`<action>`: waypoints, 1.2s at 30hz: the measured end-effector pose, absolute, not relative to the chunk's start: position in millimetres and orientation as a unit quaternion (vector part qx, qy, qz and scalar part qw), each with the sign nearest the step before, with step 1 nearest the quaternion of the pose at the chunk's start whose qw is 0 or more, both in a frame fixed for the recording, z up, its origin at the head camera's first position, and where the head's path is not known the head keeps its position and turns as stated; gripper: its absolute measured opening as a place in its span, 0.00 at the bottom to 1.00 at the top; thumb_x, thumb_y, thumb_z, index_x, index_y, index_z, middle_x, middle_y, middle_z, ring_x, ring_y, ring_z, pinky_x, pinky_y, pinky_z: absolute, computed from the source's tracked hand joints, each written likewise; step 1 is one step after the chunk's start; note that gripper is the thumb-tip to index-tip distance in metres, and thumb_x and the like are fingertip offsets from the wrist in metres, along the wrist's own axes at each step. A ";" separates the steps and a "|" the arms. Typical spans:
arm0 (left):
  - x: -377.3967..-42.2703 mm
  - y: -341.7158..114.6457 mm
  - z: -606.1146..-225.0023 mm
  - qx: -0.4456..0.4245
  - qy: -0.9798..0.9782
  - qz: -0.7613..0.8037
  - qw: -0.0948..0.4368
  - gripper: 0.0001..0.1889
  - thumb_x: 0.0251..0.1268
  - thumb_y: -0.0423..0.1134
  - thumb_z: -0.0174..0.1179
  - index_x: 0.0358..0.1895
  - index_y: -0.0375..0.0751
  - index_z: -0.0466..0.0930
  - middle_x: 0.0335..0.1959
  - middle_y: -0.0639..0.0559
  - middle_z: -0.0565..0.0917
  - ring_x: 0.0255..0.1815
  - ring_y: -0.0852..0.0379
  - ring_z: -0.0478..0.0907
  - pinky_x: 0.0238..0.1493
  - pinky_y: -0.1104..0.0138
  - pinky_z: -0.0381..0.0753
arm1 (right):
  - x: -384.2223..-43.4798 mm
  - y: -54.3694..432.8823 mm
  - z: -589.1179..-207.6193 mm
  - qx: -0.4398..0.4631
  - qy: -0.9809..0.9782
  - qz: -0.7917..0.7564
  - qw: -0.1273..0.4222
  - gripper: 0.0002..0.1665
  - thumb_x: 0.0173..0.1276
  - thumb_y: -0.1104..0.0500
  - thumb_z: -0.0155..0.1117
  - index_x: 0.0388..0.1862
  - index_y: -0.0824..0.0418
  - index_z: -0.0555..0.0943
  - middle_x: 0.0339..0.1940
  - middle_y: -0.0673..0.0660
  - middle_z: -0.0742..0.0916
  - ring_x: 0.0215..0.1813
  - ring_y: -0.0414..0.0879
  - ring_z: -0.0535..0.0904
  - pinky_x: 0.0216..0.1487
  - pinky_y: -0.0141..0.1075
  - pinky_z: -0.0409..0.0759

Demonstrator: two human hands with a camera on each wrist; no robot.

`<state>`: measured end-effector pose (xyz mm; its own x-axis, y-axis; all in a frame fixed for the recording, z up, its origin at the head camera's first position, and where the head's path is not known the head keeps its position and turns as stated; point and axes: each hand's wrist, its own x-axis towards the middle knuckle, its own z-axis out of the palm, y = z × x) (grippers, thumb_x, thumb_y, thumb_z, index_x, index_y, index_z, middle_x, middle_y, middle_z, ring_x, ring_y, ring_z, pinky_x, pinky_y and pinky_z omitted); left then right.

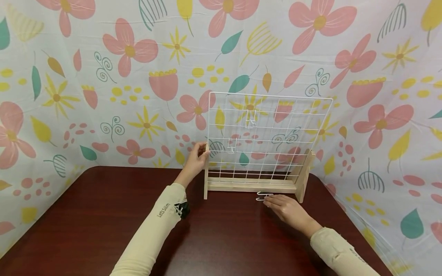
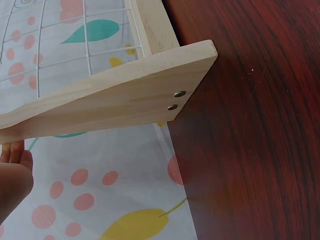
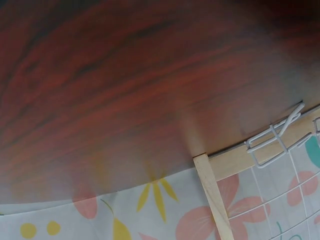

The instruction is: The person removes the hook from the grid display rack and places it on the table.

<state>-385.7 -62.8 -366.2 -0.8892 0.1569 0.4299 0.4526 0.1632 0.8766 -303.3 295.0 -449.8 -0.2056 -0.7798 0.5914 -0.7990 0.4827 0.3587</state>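
A white wire grid rack (image 1: 271, 95) stands upright in a pale wooden base (image 1: 252, 187). My left hand (image 1: 197, 158) grips the upper end of the left wooden side piece (image 2: 115, 102), and its fingers are partly hidden by the wood in the left wrist view. In front of the base, low over the table, my right hand (image 1: 288, 210) pinches a white wire hook (image 3: 274, 137). That hook's open prongs point left in the head view. Two similar white hooks hang on the grid, an upper hook (image 1: 251, 122) and a lower hook (image 1: 231, 147).
The dark red-brown table (image 1: 86, 222) carries the rack near its back edge. Right behind it hangs a floral cloth (image 1: 103, 96), which also runs along both sides. The right wooden side piece (image 1: 304, 178) stands just beyond my right hand.
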 end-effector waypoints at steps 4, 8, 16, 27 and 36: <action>-382.5 -62.1 -362.5 -0.205 -0.757 -0.610 0.116 0.22 0.74 0.34 0.51 0.66 0.29 0.61 0.58 0.34 0.70 0.60 0.41 0.68 0.62 0.54 0.70 | -304.5 295.1 -450.7 0.510 -0.778 0.003 0.368 0.33 0.82 0.55 0.32 0.40 0.66 0.87 0.41 0.61 0.88 0.42 0.53 0.84 0.42 0.45 0.82; -377.5 -60.8 -358.9 -0.207 -0.758 -0.607 0.118 0.21 0.74 0.32 0.51 0.65 0.28 0.61 0.56 0.35 0.71 0.57 0.41 0.69 0.60 0.55 0.72 | -305.3 295.6 -452.3 0.514 -0.776 -0.003 0.365 0.34 0.82 0.55 0.31 0.39 0.66 0.87 0.40 0.61 0.88 0.41 0.53 0.85 0.41 0.45 0.82; -382.6 -60.8 -365.7 -0.209 -0.754 -0.610 0.125 0.21 0.73 0.33 0.51 0.64 0.29 0.62 0.55 0.37 0.72 0.57 0.44 0.70 0.61 0.57 0.72 | -303.4 297.3 -454.2 0.512 -0.784 -0.006 0.351 0.36 0.82 0.54 0.29 0.39 0.67 0.87 0.40 0.61 0.88 0.41 0.53 0.85 0.39 0.45 0.83; -383.0 -61.4 -364.1 -0.201 -0.760 -0.606 0.123 0.19 0.74 0.34 0.51 0.64 0.34 0.64 0.55 0.39 0.72 0.57 0.45 0.70 0.60 0.57 0.72 | -302.3 299.3 -454.1 0.512 -0.794 -0.003 0.328 0.31 0.82 0.53 0.35 0.42 0.66 0.87 0.43 0.61 0.88 0.43 0.53 0.85 0.42 0.44 0.83; -383.2 -62.9 -367.0 -0.207 -0.752 -0.614 0.125 0.21 0.73 0.34 0.52 0.65 0.30 0.63 0.56 0.37 0.71 0.59 0.43 0.69 0.63 0.55 0.70 | -299.9 299.0 -457.2 0.518 -0.800 0.002 0.304 0.15 0.73 0.58 0.56 0.44 0.66 0.86 0.46 0.62 0.87 0.46 0.54 0.84 0.43 0.47 0.83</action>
